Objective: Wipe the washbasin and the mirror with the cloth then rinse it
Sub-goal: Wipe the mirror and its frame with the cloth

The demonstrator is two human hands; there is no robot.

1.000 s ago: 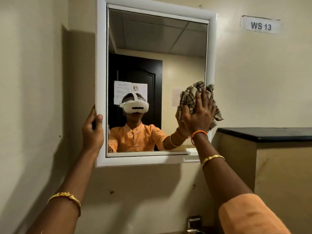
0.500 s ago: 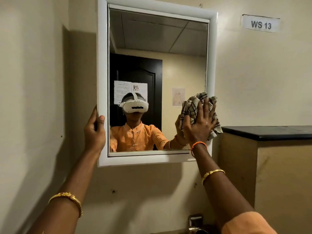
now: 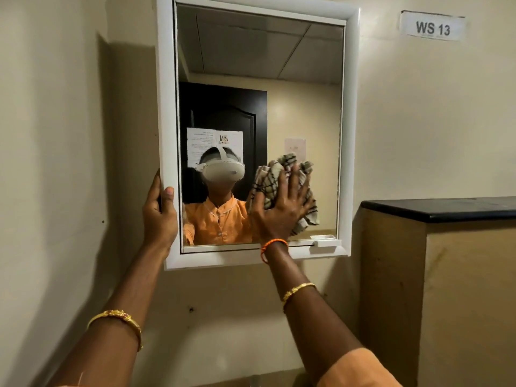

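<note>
Cloth [image 3: 282, 188] pressed flat on lower mirror [image 3: 259, 79] glass by right hand [image 3: 282, 208], fingers straight; left hand [image 3: 159, 216] grips frame edge; risk: hard sideways strokes may shift the mirror or let bunched cloth slip.

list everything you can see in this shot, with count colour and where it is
mirror: one, white frame, on the wall, centre
cloth: one, beige with dark checks, bunched against the lower right of the glass
sign: one, white, reading WS 13, on the wall at upper right
counter: one, black top on a tan body, right of the mirror
wall: cream, all round the mirror
bangles: two, gold, one on each forearm
thread band: one, orange, on the right wrist
left hand: grips the mirror frame's left edge
right hand: fingers spread, presses the cloth on the glass
</note>
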